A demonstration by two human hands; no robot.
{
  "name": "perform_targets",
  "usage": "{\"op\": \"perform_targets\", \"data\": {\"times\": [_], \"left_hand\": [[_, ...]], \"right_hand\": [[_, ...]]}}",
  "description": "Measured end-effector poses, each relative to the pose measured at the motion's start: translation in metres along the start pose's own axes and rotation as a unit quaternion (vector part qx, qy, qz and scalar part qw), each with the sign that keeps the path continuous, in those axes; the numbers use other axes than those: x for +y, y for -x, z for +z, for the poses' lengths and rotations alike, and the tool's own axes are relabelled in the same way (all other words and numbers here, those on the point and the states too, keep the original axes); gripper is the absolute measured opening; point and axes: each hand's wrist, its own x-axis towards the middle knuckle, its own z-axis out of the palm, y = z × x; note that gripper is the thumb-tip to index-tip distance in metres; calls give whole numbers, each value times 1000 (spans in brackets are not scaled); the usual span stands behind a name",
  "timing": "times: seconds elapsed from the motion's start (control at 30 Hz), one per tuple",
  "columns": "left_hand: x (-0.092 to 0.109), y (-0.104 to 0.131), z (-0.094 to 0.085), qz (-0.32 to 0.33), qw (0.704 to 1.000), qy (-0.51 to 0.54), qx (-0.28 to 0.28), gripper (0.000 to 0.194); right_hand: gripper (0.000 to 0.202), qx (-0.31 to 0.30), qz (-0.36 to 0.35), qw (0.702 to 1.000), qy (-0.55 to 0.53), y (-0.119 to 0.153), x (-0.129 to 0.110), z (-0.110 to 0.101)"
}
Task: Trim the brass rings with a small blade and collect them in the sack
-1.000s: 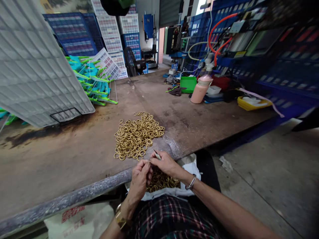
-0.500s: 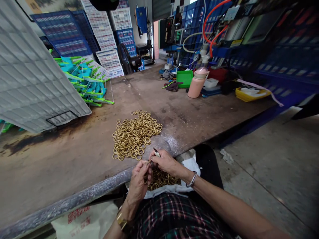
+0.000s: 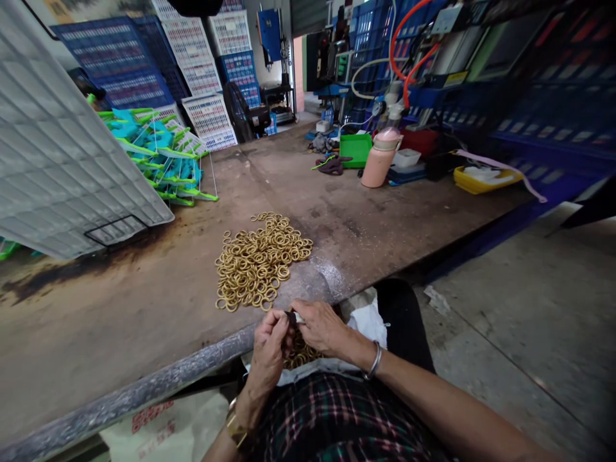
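Note:
My left hand (image 3: 270,340) is closed in a pinch just past the table's front edge; what it holds is too small and hidden to name. Against its fingertips, my right hand (image 3: 323,326) is closed on a small dark-tipped tool (image 3: 295,317) with a pale handle. Below both hands, gold rings (image 3: 302,354) lie in a white cloth (image 3: 366,322) on the lap, partly covered by the hands. A pile of gold rings (image 3: 260,260) sits on the brown table (image 3: 144,308) beyond my hands.
At the left a grey ribbed panel (image 3: 62,141) leans beside green and turquoise pieces (image 3: 163,154). Farther back right stand a pink bottle (image 3: 378,163), a green tray (image 3: 355,151) and a yellow tray (image 3: 474,182). Stacked crates (image 3: 206,115) are behind the table.
My right hand has turned and lowered the tool, whose dark tip pointed up and away before and now meets the left fingertips. My left hand has barely moved.

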Motion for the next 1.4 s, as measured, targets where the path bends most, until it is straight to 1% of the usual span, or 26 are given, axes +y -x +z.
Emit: {"op": "perform_targets", "data": {"times": [0.3,0.53,0.7,0.77,0.83,0.9,0.93,1.0,1.07,1.17,1.23,1.33,1.4], "left_hand": [[-3,-1,-2,15,999,-29,-1,32],[-3,0,-1,8,999,-33,6,34],[3,4,1,11,999,-32,15,38],[6,9,2,17,999,-35,-1,38],[10,15,4,21,999,-31,-38,37],[11,18,6,6,998,5,-67,35],[11,18,7,-8,997,38,-71,34],[10,15,8,-36,991,110,-62,34],[8,10,6,-54,985,159,-48,34],[6,3,2,-61,983,169,-42,34],[3,0,-1,-56,983,175,-32,34],[-4,-7,-6,-61,976,208,-20,35],[-9,-11,-8,-84,969,232,-27,37]], "right_hand": [[23,-24,4,999,45,1,-3,-2],[26,-47,15,997,64,1,-5,0],[28,-42,29,995,91,-5,-6,0],[29,-42,54,991,116,-11,-3,-4],[29,-43,91,985,140,-19,3,-10],[28,-32,109,982,148,-29,10,-15],[27,-17,109,983,147,-34,13,-16],[26,15,106,984,143,-46,16,-16],[26,40,110,983,141,-58,18,-13],[26,65,107,980,153,-74,17,-7],[26,67,106,977,172,-81,16,-3],[29,62,117,973,190,-85,17,2],[28,67,121,974,179,-85,19,3]]}}
